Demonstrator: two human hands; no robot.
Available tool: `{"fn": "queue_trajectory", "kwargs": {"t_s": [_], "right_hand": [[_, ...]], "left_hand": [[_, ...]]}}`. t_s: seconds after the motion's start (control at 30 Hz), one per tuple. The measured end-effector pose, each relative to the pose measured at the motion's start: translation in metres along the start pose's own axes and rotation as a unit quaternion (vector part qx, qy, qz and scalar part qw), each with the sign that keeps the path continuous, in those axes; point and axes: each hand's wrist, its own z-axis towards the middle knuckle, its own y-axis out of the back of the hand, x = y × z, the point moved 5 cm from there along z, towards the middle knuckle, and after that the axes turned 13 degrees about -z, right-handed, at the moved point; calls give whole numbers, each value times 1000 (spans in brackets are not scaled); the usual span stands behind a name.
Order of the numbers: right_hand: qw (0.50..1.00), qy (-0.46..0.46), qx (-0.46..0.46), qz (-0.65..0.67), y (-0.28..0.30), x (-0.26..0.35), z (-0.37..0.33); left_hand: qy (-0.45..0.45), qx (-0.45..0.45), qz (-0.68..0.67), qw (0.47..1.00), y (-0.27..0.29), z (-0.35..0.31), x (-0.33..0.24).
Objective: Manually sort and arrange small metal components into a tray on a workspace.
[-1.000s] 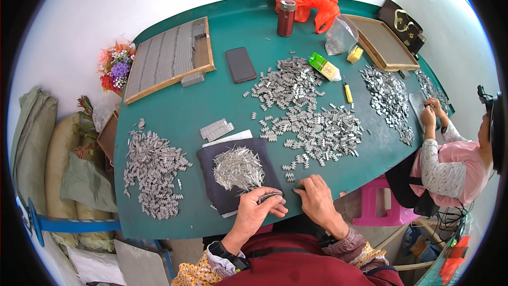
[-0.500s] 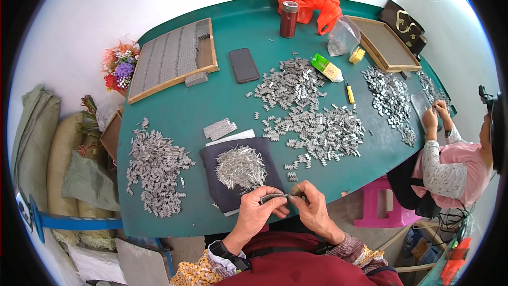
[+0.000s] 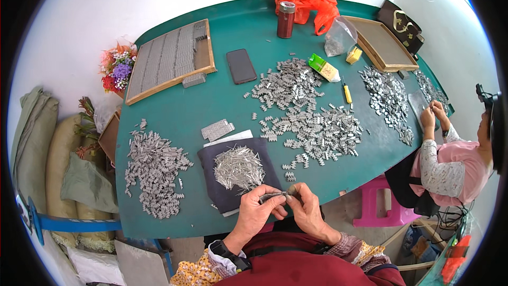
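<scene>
My left hand (image 3: 256, 211) is closed on a short dark grey metal piece (image 3: 271, 197) just over the table's front edge. At the right end of that piece, the thumb and fingers of my right hand (image 3: 309, 212) pinch together; what they grip is too small to make out. Beyond my hands, a pile of thin silvery pins (image 3: 239, 168) lies on a dark folded cloth (image 3: 272, 165). Toothed grey metal pieces form a heap on the left (image 3: 156, 175) and a larger heap right of the cloth (image 3: 323, 132). Behind the cloth rests a small block of grey pieces (image 3: 217, 130).
A wooden tray (image 3: 210, 47) of lined-up grey pieces stands far left, near a phone (image 3: 241, 66). Farther right are a red flask (image 3: 286, 20), a red plastic bag (image 3: 312, 0), a yellow-handled screwdriver (image 3: 347, 93) and another tray (image 3: 384, 66). A co-worker (image 3: 450, 169) sits at the right edge.
Both hands stay together at nearly the same spot, with the right fingers shifted slightly on the piece. The whole view has moved a little; the things on the table have not.
</scene>
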Motion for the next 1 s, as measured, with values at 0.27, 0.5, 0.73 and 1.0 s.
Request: {"fn": "queue_trajectory", "kwargs": {"t_s": [0.27, 0.5, 0.73, 1.0], "right_hand": [[997, 63, -1, -52, -1, 11, 3], [997, 51, -6, -52, -9, 17, 4], [994, 78, 5, -80, -19, 22, 5], [961, 205, -20, -183, -33, 38, 31]], "left_hand": [[-18, 15, 64, 998, 7, -3, -7], [-27, 17, 65, 997, 13, -3, -8], [-18, -5, 19, 1000, 23, -11, -12], [-64, -137, -33, 988, 76, -38, -39]]}}
